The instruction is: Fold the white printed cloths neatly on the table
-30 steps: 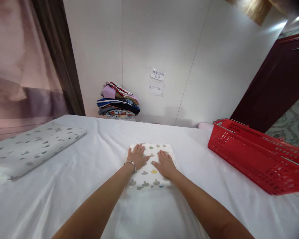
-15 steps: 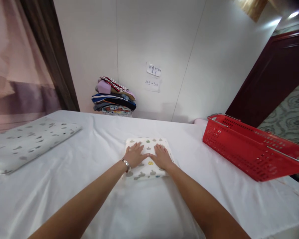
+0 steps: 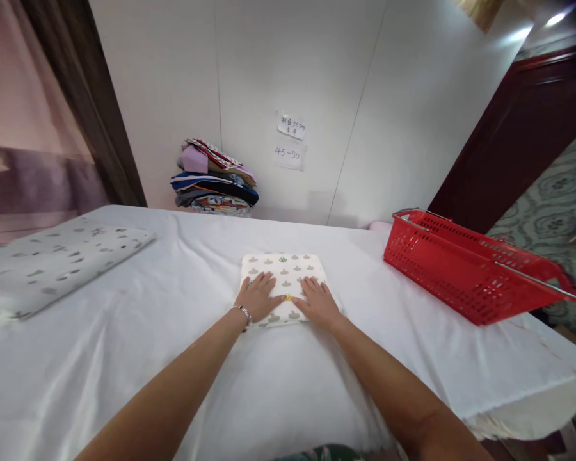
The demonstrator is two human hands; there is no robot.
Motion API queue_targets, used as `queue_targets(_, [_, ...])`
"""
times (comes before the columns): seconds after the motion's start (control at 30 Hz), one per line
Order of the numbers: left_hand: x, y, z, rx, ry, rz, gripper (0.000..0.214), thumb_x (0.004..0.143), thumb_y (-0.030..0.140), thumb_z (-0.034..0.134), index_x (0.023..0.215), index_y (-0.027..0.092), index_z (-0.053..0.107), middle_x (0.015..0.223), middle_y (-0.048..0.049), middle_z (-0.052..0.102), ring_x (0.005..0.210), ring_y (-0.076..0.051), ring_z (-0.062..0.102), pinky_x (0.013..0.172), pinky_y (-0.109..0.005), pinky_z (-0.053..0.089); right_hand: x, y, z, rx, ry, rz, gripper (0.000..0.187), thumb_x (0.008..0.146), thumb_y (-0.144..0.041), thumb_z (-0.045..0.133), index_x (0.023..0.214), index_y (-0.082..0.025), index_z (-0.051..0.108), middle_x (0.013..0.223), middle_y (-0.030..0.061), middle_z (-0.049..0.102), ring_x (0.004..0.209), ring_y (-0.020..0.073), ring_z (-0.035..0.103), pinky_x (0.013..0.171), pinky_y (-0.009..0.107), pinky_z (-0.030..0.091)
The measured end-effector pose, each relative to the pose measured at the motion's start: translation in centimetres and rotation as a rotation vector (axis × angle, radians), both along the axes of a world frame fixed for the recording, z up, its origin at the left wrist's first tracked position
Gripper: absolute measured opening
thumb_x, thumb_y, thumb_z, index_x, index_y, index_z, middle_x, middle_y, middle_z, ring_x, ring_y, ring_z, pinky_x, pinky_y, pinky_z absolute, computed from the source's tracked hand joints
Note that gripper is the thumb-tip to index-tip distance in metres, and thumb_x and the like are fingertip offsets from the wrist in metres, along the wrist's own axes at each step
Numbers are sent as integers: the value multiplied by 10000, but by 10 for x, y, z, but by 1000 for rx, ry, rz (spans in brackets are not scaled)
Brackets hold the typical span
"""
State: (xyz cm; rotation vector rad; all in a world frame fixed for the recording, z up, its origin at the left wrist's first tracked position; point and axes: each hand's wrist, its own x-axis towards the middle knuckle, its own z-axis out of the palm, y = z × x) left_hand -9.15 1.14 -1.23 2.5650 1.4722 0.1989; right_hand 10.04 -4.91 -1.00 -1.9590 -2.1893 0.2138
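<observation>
A folded white cloth (image 3: 284, 267) with a grey, green and yellow print lies flat on the white-covered table (image 3: 192, 378). My left hand (image 3: 259, 298), a silver bracelet at its wrist, rests with fingers spread on the cloth's left side. On the right side lies my right hand (image 3: 317, 301), its fingers stretched out too. The two thumbs point towards each other beside a yellow figure in the print. Part of the cloth is hidden under both palms.
Another folded white cloth (image 3: 72, 259) with grey spots lies at the table's left. A red plastic basket (image 3: 461, 269) with metal handles stands on the right. Behind the table's far edge, a stack of folded fabrics (image 3: 216, 182) stands against the white wall (image 3: 292, 64).
Both hands have slid a little towards the cloth's near edge, still flat on it. The view has shifted slightly, so the basket and wall papers appear higher and further left.
</observation>
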Motion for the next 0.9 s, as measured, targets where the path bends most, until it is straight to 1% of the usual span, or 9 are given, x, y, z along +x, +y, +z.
queue_targets(0.07, [0, 0, 0, 5, 1, 3, 702, 823, 656, 191, 1361, 225, 324, 1480, -28, 185, 1360, -233, 120, 1089, -480, 68, 2, 0, -2, 16, -5, 4, 681, 868, -594, 219, 1390, -159, 270, 1469, 79, 223, 1358, 218, 117, 1072, 391, 62])
queue_targets(0.17, [0, -1, 1, 6, -1, 5, 680, 828, 642, 212, 1356, 229, 330, 1477, -31, 198, 1359, -237, 127, 1087, -479, 75, 3, 2, 3, 2, -5, 20, 666, 876, -581, 213, 1387, -158, 276, 1466, 86, 232, 1356, 219, 123, 1068, 397, 74])
queue_targets(0.23, [0, -1, 3, -4, -8, 4, 671, 826, 636, 227, 1354, 235, 331, 1477, -29, 198, 1359, -239, 127, 1085, -480, 81, 5, 0, 8, -22, -1, 46, 633, 882, -570, 208, 1371, -180, 310, 1456, 74, 262, 1351, 210, 144, 1066, 389, 93])
queue_targets(0.3, [-1, -2, 5, -20, -17, 5, 671, 822, 636, 239, 1353, 237, 333, 1479, -29, 193, 1360, -236, 122, 1086, -477, 77, 10, -4, 10, -7, -10, 39, 600, 885, -559, 216, 1355, -205, 337, 1445, 61, 290, 1344, 199, 168, 1066, 387, 95])
queue_targets(0.43, [1, -4, 8, -47, -23, 17, 678, 815, 636, 253, 1353, 231, 334, 1480, -37, 182, 1363, -235, 107, 1086, -485, 57, 21, -11, 5, 27, -27, -37, 602, 887, -545, 228, 1374, -199, 305, 1463, 43, 248, 1348, 183, 155, 1070, 386, 98])
queue_targets(0.53, [1, -6, 8, -33, -41, 18, 661, 819, 628, 267, 1341, 231, 352, 1476, -41, 202, 1359, -233, 128, 1085, -485, 74, 25, -10, -1, 19, -27, -31, 595, 888, -536, 230, 1376, -203, 307, 1464, 28, 245, 1349, 177, 156, 1069, 391, 118])
queue_targets(0.73, [-10, -21, 1, 90, -157, 34, 545, 868, 575, 259, 1247, 241, 463, 1416, -43, 349, 1334, -212, 220, 1084, -472, 151, 24, -8, 0, -9, -38, -21, 601, 887, -542, 216, 1366, -194, 323, 1466, 45, 238, 1348, 188, 162, 1066, 421, 126])
queue_targets(0.83, [-18, -31, -5, 120, -236, 84, 539, 868, 577, 279, 1237, 235, 471, 1410, -54, 359, 1336, -215, 211, 1076, -474, 184, 19, -5, 4, -10, -90, -24, 569, 887, -526, 235, 1330, -198, 375, 1449, 70, 278, 1340, 212, 184, 1060, 462, 94])
queue_targets(0.9, [-20, -35, -8, 122, -277, 100, 524, 869, 564, 305, 1234, 229, 476, 1410, -58, 358, 1336, -216, 213, 1068, -470, 209, 11, 2, 9, 1, -122, -15, 578, 887, -523, 239, 1336, -183, 366, 1448, 87, 276, 1346, 221, 164, 1064, 463, 63])
